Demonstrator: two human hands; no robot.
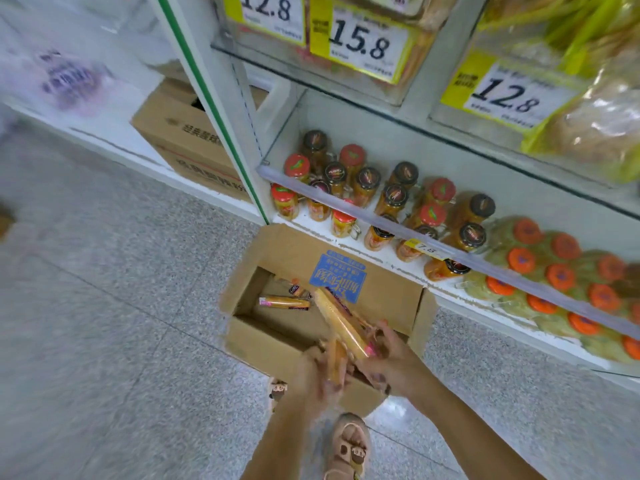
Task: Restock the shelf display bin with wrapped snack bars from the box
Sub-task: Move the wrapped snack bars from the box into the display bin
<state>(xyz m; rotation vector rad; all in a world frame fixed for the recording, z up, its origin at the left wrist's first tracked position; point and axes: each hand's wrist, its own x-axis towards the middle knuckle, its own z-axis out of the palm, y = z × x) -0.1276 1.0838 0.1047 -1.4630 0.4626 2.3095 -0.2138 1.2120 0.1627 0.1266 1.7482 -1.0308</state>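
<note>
The right hand (389,363) is curling its fingers round the near end of a bundle of snack bars (341,318), slanting away from the fingertips above the box (273,344); the left hand (320,374), blurred, is seemingly gripping one more bar (336,360) beside them; squaring the ends now should be keeping any from slipping; loose bars (284,302) are lying beyond the fingertips.

Box (263,344) stood on the floor (104,306) before the lowest shelf (346,211), with loose bars (284,302) inside at its left. Left hand (317,379) and right hand (388,365) gripped snack bars (343,323) above its near wall. On the shelf, jars (367,188) stood behind the box, with lidded tubs (554,271) to their right. 2 stacked cartons (187,140) stood left of the shelf.
</note>
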